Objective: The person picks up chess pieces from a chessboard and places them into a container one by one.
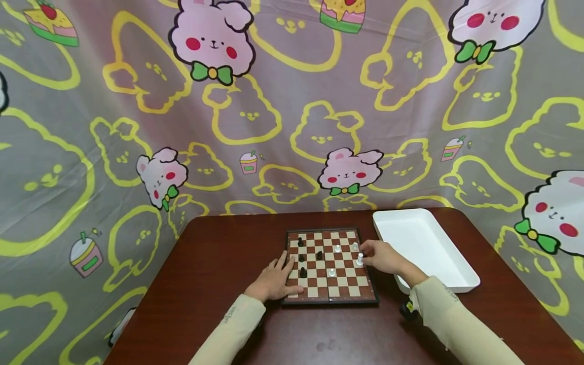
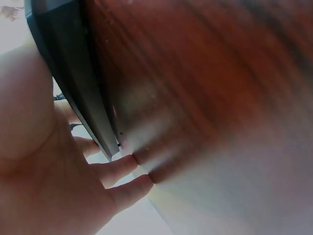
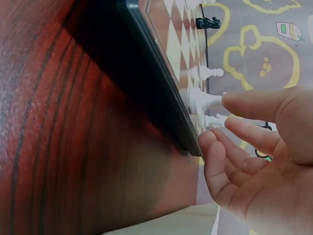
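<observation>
A checkered chess board (image 1: 344,291) lies on the table with several black and white pieces standing on it. My left hand (image 1: 274,280) rests along its left edge, fingers spread, thumb over the near left corner. In the left wrist view the palm lies by the board's dark side (image 2: 80,73). At the right edge my right hand (image 1: 383,257) has its thumb and index finger at the top of a tall white chess piece (image 3: 198,100). I cannot tell whether they pinch it. Nearest the left hand are a black pawn (image 1: 301,258) and another black piece (image 1: 303,272).
A white tray (image 1: 456,291) stands right of the board, partly behind the right forearm. White pieces nearby include a pawn (image 1: 337,249) and another white piece (image 1: 331,272). A patterned curtain (image 1: 283,126) hangs behind the brown table (image 1: 219,253).
</observation>
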A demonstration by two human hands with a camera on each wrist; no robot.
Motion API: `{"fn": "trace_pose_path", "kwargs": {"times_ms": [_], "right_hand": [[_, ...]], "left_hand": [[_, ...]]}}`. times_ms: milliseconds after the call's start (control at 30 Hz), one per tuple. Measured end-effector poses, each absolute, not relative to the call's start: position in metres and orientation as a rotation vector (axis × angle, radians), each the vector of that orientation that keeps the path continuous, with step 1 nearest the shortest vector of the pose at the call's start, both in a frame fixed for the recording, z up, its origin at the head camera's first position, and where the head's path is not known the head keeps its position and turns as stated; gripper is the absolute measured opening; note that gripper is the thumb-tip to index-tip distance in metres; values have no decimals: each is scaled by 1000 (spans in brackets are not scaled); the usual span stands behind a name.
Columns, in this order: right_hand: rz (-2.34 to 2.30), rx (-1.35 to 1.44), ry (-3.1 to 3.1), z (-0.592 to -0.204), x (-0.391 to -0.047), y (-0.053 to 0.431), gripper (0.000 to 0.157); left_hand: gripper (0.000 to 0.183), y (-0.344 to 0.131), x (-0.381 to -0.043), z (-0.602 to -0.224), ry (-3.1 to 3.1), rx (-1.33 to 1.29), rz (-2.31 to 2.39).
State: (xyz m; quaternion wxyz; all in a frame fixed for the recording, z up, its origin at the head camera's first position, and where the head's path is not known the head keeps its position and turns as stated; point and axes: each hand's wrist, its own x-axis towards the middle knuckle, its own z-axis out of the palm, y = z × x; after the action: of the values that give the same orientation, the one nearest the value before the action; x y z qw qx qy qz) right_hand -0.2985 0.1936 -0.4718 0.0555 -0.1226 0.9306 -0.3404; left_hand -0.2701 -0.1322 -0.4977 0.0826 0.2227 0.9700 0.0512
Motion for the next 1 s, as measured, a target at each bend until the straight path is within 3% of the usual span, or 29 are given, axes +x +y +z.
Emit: {"fn": "trace_pose_path", "kwargs": {"times_ms": [300,633,1000], "right_hand": [[-1026,-401,2827,-480,-301,192,23],[-1012,-471,2836,-483,-301,189,6],[-1094,-507,2789,-480,-299,190,6]], "left_hand": [[92,-131,-269,-496,2901,671,165],[93,-132,-270,-500,2909,641,170],[95,-131,-270,-501,2905,635,169]]}}
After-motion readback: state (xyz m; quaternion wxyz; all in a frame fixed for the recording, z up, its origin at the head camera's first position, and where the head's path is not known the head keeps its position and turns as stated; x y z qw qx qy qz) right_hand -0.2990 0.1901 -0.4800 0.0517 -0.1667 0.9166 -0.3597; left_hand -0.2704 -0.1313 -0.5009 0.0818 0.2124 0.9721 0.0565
